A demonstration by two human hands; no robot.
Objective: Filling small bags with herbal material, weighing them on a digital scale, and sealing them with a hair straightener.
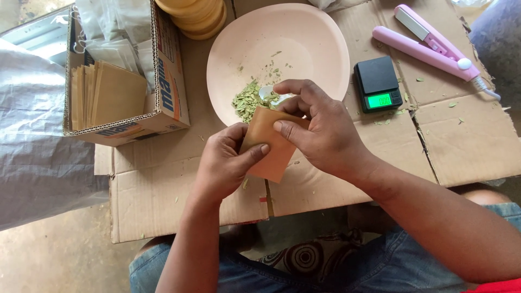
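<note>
Head view. The brown paper pouch [267, 144] is held upright above the near rim of the pink bowl [325, 49], its mouth level with the pile of dried green leaves [247, 101] in the bowl. The left hand [225, 163] is closed on the pouch's lower left edge, thumb across the front face. The right hand [320, 127] holds the pouch's upper right edge with the thumb while its fingers pinch a small white scoop [268, 93] at the pouch mouth.

Risk: the pouch mouth is narrow and partly pressed flat; if the left grip tightens or the scoop tilts outside the opening, leaves are likely to fall onto the cardboard worktop [467, 135], where loose fragments already lie. A slack left grip could let the pouch tilt and spill.

Hand pose: both forearms converge from below, wrists bent inward, fingers curled. The right hand sits higher and arches over the pouch top.

Surroundings: a small black digital scale [377, 82] with lit green display sits right of the bowl; a pink heat sealer [431, 46] lies beyond it. A cardboard box [168, 81] at left holds spare pouches [103, 95].
</note>
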